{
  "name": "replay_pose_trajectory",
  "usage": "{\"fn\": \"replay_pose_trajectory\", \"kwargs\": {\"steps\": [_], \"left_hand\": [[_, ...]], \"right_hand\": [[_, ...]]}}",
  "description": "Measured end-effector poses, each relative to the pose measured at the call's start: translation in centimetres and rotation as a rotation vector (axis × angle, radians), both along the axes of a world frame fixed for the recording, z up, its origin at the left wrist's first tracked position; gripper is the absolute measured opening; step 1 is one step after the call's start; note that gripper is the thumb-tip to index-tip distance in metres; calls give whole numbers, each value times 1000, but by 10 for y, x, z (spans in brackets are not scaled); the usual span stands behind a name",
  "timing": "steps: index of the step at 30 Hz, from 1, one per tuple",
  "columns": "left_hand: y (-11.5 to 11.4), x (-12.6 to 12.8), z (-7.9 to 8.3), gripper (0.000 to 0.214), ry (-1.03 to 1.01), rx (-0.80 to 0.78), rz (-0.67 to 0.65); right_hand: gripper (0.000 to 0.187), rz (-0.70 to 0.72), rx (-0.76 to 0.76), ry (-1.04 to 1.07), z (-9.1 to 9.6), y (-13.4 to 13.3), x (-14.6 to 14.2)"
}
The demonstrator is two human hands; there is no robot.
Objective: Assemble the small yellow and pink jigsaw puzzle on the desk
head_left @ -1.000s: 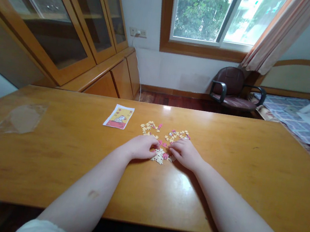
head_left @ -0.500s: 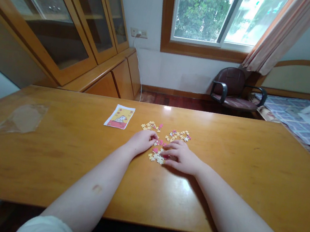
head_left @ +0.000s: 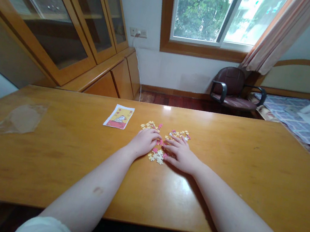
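Note:
Loose yellow and pink puzzle pieces (head_left: 157,156) lie scattered at the middle of the wooden table (head_left: 49,154). My left hand (head_left: 145,142) rests palm down on the left part of the scatter, fingers stretched toward the far pieces (head_left: 150,125). On the right, my right hand (head_left: 180,153) lies flat with fingers spread, their tips touching the pink pieces between the two hands. Neither hand lifts a piece. A small joined cluster lies just in front of both hands.
A picture card (head_left: 118,116) lies left of the pieces. A clear plastic bag (head_left: 19,118) sits at the table's far left. Beyond the table are wooden cabinets (head_left: 78,21), an armchair (head_left: 232,89) under the window and a bed (head_left: 305,116) at the right.
My right hand has shifted slightly away from me and spread its fingers over the pink pieces. My left hand has slid a little forward and flattened. The near cluster is now uncovered.

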State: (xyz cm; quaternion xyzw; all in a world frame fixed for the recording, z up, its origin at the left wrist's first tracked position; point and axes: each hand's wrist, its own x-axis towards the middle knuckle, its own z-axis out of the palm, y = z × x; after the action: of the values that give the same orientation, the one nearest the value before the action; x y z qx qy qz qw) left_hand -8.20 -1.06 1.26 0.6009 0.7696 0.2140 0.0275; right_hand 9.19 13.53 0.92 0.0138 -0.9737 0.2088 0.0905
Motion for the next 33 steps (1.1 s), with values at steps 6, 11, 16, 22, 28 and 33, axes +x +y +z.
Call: {"fn": "replay_pose_trajectory", "kwargs": {"steps": [6,11,16,22,28,33], "left_hand": [[-1,6,-2,37,41,-72,-106],[0,6,-3,37,70,-138,-22],[-1,0,-2,31,101,-115,158],[0,0,-4,28,62,-44,179],[1,0,-4,28,31,-16,176],[2,0,-3,28,6,-9,185]], "right_hand": [[23,-245,23,106,-8,8,-3],[19,-248,-6,134,-8,13,-5],[18,-103,-79,104,0,20,-1],[13,135,-193,-37,8,30,5],[7,68,-388,-110,5,31,4],[9,-132,-517,50,-3,37,1]]}}
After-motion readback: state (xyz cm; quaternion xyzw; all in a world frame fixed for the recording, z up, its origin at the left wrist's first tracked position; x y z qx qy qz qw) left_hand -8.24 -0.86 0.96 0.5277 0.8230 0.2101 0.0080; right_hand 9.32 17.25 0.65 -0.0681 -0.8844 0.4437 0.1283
